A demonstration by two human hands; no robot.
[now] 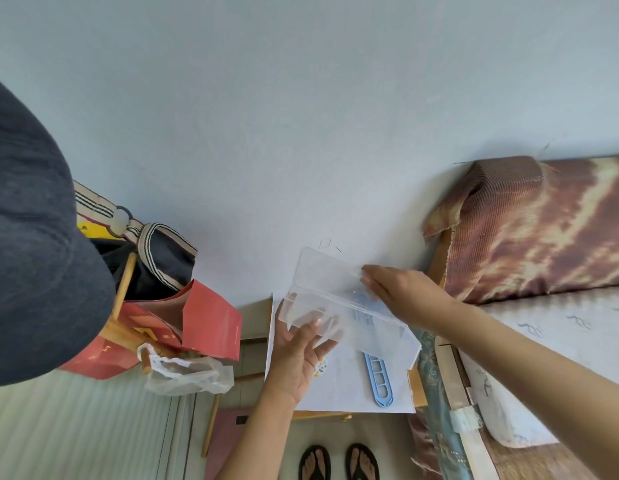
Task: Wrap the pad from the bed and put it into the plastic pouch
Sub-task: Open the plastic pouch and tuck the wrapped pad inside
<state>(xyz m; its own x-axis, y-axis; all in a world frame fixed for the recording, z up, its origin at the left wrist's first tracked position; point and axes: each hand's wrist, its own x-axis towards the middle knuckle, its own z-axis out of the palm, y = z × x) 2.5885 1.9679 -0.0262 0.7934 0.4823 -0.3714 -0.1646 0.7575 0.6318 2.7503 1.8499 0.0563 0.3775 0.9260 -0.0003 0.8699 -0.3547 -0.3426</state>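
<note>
At the far left a dark blue cap brim [34, 237] fills the edge of the view. Beside it, a red paper bag [204, 320] with creased, glossy panels leans against a wooden rack, a striped webbing strap [152, 237] hangs above it, and a crumpled, thin clear plastic bag [187, 372] sags below.

In the middle, a small tabletop [417, 393] carries a flat white sheet of paper [342, 386] and a pale blue plastic piece [379, 379], long with a rounded tip and rectangular cut-outs. Held above the sheet is the plastic pouch [339, 299]: translucent, frosted, rectangular, with a ridged closure strip running along its length and soft folds at its lower edge. The blue piece shows faintly through it.

The left hand [297, 358] comes up from below, palm up, its fingers [322, 323] spread apart and pressed against the pouch's lower left part, seen partly through the plastic. The right hand [401, 292] reaches in from the right, its fingers [370, 282] close together and pinching the pouch's upper right edge.

To the right lies the bed [557, 327], with a brown and gold woven pillow [543, 230] of ribbed texture and a pale patterned cover. I cannot tell which item is the pad. At the bottom, two feet in black flip-flops [339, 462] stand on the floor.
</note>
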